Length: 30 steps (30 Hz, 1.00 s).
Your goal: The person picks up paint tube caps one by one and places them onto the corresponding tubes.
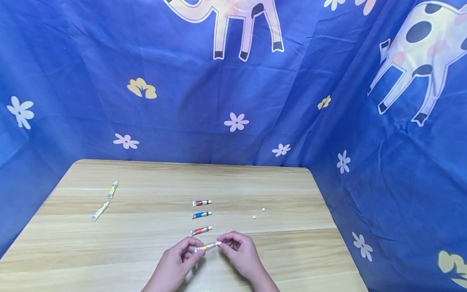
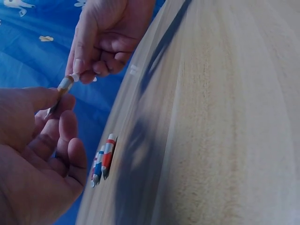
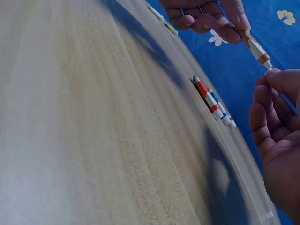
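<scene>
My left hand (image 1: pixel 176 259) holds a small paint tube (image 1: pixel 208 247) with an ochre-brown band, pinched near its crimped end between thumb and fingers. At the tube's other end, the thumb and index finger of my right hand (image 1: pixel 241 252) pinch the white cap (image 2: pixel 75 77). The right wrist view shows the tube's narrow white tip (image 3: pixel 268 64) right at those fingertips; they partly hide the cap. Just beyond the hands lie a red paint tube (image 1: pixel 201 230), a blue one (image 1: pixel 201 215) and a dark red one (image 1: pixel 202 203), roughly in a column.
Two small white caps (image 1: pixel 263 209) (image 1: pixel 254 217) lie on the wooden table (image 1: pixel 292 251) to the right. A yellow-labelled tube (image 1: pixel 112 190) and a pale tube (image 1: pixel 99 211) lie at the far left. Blue printed cloth (image 1: pixel 182 109) hangs behind and beside the table.
</scene>
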Tool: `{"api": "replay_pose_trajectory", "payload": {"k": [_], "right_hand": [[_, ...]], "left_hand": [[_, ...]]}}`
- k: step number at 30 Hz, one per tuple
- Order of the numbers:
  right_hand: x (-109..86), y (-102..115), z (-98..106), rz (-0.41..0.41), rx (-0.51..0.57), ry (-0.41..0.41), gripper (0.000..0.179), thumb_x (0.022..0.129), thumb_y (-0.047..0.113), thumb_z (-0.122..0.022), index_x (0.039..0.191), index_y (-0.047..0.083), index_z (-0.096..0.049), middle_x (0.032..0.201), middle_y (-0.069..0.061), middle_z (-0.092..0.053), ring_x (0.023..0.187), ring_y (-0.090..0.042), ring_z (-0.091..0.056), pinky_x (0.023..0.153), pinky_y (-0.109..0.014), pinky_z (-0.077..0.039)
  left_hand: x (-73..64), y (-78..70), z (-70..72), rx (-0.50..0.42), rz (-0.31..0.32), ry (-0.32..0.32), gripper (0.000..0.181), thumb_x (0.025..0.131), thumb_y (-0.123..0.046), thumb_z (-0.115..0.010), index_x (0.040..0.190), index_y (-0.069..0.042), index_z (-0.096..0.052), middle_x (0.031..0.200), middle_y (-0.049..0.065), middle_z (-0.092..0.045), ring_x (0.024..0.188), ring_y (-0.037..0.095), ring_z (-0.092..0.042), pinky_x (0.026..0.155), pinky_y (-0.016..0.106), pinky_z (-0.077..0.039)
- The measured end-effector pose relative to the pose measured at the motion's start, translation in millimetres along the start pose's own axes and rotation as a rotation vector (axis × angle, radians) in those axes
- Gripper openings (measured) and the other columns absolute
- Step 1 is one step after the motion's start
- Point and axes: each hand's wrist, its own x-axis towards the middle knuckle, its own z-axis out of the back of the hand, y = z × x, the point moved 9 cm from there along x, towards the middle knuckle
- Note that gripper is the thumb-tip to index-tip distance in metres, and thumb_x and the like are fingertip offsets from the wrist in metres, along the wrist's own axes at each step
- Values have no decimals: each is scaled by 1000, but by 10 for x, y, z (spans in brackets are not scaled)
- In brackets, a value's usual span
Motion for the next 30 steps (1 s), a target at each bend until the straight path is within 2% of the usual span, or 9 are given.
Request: {"api": "replay_pose_trajectory", "payload": {"k": [11, 16, 21, 30], "right_hand": [[-35, 45, -61, -17, -2, 39, 16, 94, 12, -82, 108, 4, -79, 97, -26, -75, 74, 4, -61, 69, -12, -51], [-36, 6, -92, -35, -38, 62, 13, 98, 17, -79, 106, 7, -79, 94, -22, -75, 72, 4, -58, 67, -12, -49], [-29, -45, -128, -32, -62, 84, 18, 104, 23, -72, 101, 6, -77, 91, -23, -75, 69, 5, -54, 64, -12, -46], [-45, -65, -152, 8, -153, 74, 35, 111, 30, -60, 86, 8, -72, 82, -18, -74, 72, 2, -60, 75, -20, -54]], "left_hand": [[9, 56, -28, 9, -5, 38, 15, 97, -23, -81, 109, -18, -73, 87, -2, -76, 71, 5, -67, 67, 21, -54], [8, 54, -28, 3, -13, 55, 17, 97, -26, -81, 110, -16, -74, 87, -1, -77, 73, 6, -68, 68, 22, -56], [8, 50, -35, 20, -23, 61, 17, 98, -26, -80, 110, -16, -74, 87, -2, -77, 72, 5, -67, 68, 21, -55], [3, 61, -69, 1, -20, 88, 18, 98, -27, -80, 111, -15, -74, 87, 0, -76, 72, 6, -66, 67, 21, -53]]}}
